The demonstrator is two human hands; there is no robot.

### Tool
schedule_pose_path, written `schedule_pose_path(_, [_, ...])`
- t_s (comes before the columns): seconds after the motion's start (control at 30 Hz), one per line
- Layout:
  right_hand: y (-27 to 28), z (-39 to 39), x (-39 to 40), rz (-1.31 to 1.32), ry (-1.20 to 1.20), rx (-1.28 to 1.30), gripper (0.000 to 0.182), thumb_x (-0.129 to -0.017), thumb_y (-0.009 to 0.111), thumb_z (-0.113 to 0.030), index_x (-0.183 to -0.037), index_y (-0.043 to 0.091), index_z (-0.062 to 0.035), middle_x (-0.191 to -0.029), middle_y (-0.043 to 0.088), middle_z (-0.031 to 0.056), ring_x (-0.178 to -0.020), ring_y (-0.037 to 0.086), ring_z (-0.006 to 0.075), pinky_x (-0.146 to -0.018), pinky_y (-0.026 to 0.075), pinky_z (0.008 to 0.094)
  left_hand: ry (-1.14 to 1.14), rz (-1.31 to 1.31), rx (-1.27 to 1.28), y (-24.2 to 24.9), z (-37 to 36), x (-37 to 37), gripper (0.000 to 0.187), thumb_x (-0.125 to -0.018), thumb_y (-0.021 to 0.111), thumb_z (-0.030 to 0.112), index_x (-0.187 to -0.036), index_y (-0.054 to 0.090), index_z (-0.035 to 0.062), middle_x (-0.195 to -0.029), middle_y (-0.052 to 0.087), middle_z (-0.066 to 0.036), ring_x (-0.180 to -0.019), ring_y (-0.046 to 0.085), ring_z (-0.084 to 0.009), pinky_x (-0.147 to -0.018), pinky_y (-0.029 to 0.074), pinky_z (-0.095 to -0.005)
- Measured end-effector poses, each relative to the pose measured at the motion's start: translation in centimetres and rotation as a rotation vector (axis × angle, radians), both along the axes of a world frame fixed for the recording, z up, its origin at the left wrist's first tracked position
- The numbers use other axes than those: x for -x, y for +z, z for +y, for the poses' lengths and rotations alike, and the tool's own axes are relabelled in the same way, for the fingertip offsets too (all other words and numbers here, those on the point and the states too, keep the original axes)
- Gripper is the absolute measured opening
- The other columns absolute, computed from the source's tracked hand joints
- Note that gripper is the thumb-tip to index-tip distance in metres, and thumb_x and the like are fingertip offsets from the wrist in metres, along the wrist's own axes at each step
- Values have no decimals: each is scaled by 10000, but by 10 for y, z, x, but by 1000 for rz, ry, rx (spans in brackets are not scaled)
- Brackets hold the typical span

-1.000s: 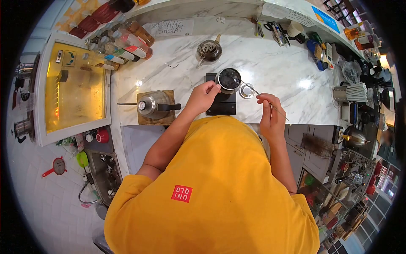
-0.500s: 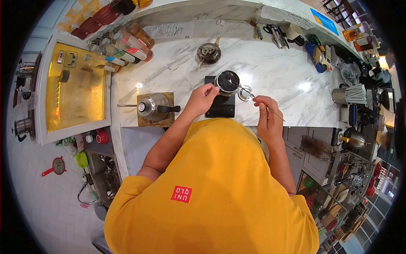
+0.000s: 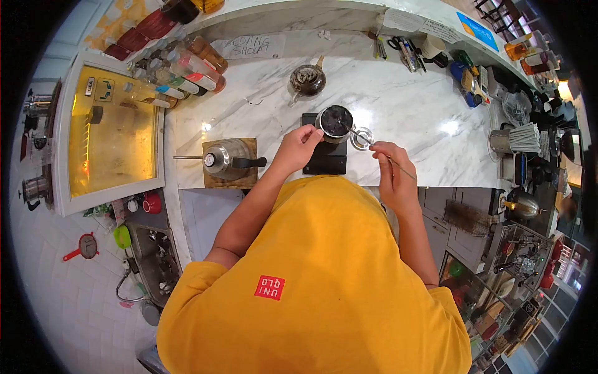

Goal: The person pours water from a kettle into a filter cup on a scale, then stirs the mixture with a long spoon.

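Observation:
A round cup with dark contents stands at the far part of a black flat scale. My left hand is closed at the cup's near left side, thumb and fingers pinching its edge. Between the fingers of my right hand is a long thin metal spoon, slanting down with its tip inside the cup. A small round metal and glass piece lies just right of the cup, under the spoon. What the cup holds is too dark to make out.
A steel gooseneck kettle rests on a wooden board to the left. Behind the cup sits a brown teapot. Several bottles line the back left, beside a yellow-lit cabinet. Straws stand at the right edge.
The spoon's tip has moved further into the cup, and my right hand has shifted slightly left with it. My left hand stays at the cup's edge.

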State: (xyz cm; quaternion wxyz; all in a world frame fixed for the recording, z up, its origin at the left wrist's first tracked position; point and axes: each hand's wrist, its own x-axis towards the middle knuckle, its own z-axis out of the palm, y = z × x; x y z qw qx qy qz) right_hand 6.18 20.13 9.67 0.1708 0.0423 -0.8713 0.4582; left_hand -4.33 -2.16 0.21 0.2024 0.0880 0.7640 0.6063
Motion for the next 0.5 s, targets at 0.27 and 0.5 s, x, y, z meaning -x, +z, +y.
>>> schedule_pose_path(0.27, [7,9,10,-65,-15,-52,153,-994,503,0,-1103,611,-13,-1039,662,109,-807,625,191,-710,495,280,-57,-73,109,0,-5,3,318,-999,559,294,-968,664,-4,-910,693,-49,-871,608,-113,-820,467,-281])
schedule_pose_path(0.5, [6,4,5,-16,36,-68,154,-995,509,-6,-1105,616,-15,-1035,663,107,-807,618,189,-701,492,275,12,-22,2,-6,0,0,329,-979,583,319,-927,665,5,-766,653,-36,-700,547,-81,-653,438,-259])
